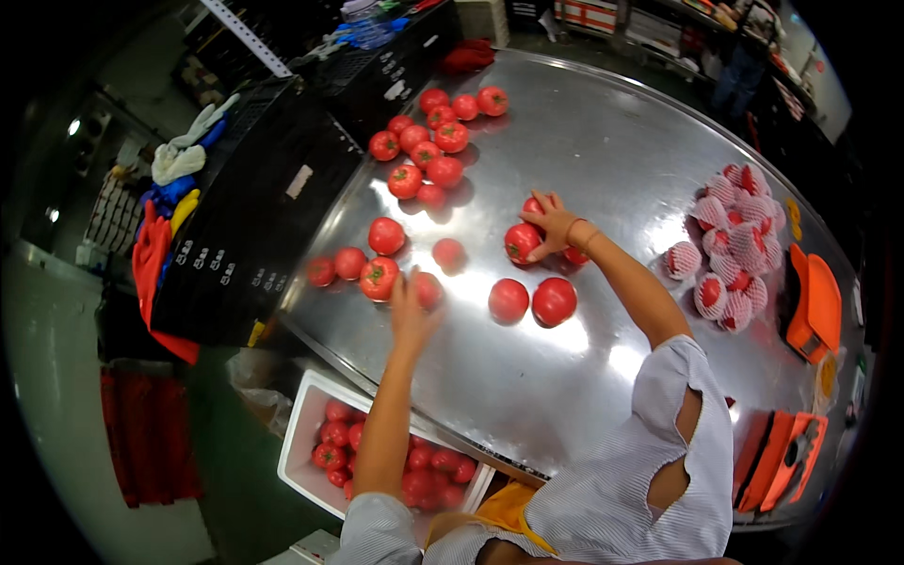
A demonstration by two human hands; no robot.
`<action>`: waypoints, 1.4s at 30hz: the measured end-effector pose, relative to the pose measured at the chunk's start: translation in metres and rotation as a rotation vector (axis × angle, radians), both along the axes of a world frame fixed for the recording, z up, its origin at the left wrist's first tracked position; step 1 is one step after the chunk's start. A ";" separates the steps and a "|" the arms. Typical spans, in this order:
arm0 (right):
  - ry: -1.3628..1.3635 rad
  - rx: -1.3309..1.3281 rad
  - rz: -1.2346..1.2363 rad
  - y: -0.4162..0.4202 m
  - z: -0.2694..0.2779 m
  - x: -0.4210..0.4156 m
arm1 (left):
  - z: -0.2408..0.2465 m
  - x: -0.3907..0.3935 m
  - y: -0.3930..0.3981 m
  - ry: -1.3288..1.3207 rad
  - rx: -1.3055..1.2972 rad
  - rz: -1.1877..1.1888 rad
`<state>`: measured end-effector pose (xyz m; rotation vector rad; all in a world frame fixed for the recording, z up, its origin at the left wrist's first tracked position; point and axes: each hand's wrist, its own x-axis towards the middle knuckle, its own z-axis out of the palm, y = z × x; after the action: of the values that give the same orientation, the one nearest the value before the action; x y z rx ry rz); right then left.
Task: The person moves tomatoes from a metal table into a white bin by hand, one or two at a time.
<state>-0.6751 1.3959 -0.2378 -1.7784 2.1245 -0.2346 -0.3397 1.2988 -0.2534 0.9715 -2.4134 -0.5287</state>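
Blurred at the table's left part, my left hand [414, 318] is beside a red tomato with a green calyx [379, 278]. Another, blurred tomato [427, 289] lies partly behind its fingers; whether the hand grips either is unclear. My right hand [560, 226] spreads its fingers over a small group near the middle. Its thumb and fingers lie along a tomato [522, 244], a second tomato [532, 205] shows beyond the fingers, and a third [576, 256] is partly hidden under the wrist. Two larger tomatoes [508, 301] [554, 301] sit closer to me. A blurred tomato [448, 256] lies between the hands.
Several loose tomatoes [424, 154] lie at the metal table's [621, 162] far left. Tomatoes in pink foam nets [741, 240] are heaped right, near orange tools [816, 304]. Below my left arm stands a white foam box [304, 431] of tomatoes. Black crates [261, 212] border the left edge.
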 end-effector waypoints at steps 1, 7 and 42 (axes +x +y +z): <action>0.005 0.029 0.016 -0.002 0.003 0.001 | -0.002 -0.013 -0.005 -0.097 -0.027 0.011; -0.123 -0.202 -0.006 0.004 -0.019 -0.026 | 0.015 -0.078 -0.049 -0.287 0.307 0.049; -0.649 0.044 0.102 -0.038 -0.006 0.022 | -0.028 -0.063 -0.039 0.776 1.843 -0.162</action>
<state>-0.6535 1.3581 -0.2440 -1.5064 1.5598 -0.6341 -0.4024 1.2595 -0.2817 0.7401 -0.7852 -2.6734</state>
